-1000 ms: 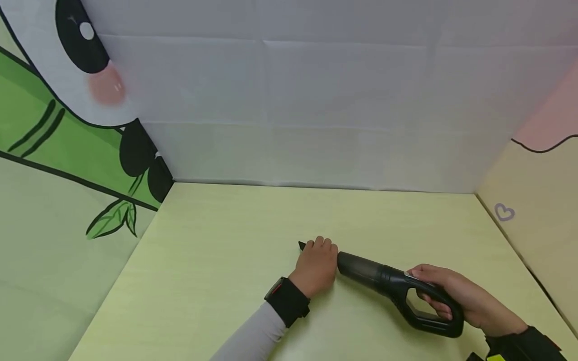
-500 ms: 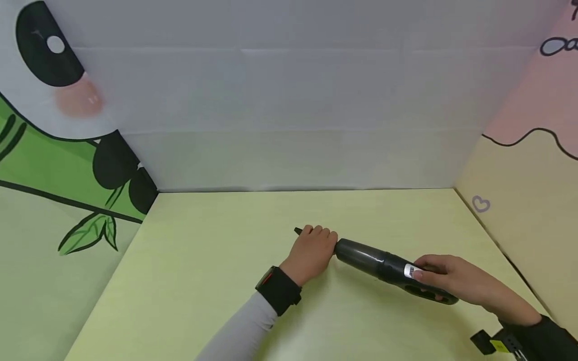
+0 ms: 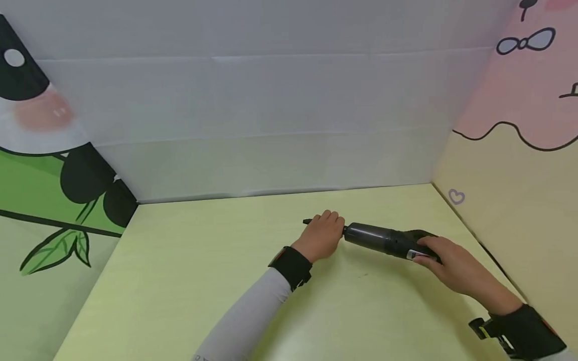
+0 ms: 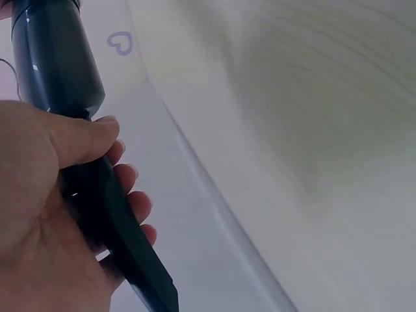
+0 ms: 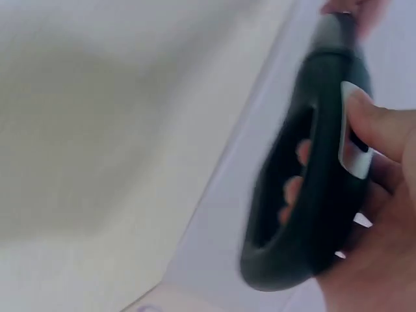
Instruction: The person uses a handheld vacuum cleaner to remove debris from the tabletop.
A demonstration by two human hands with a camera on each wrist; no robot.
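A black handheld vacuum cleaner (image 3: 372, 237) is held above the pale yellow table (image 3: 217, 281), its body running left to right. My left hand (image 3: 319, 235) grips the narrow nozzle (image 4: 123, 221) at its front end; the dark tip pokes out beyond the fingers. At the rear, my right hand (image 3: 451, 263) grips the loop handle (image 5: 312, 182). In the right wrist view the fingers pass through the loop, and the thumb lies on a pale panel (image 5: 354, 130) along the handle.
A whitish wall sheet (image 3: 271, 110) rises behind the table. Printed cartoon panels stand at left (image 3: 54, 260) and right (image 3: 510, 190). Both wrists wear black straps with devices. The vacuum's shadow falls on the tabletop.
The vacuum has been rolled about its length, so the loop handle turned from facing down toward the far side. Both hands kept hold and rose slightly in view. The head view shifted right.
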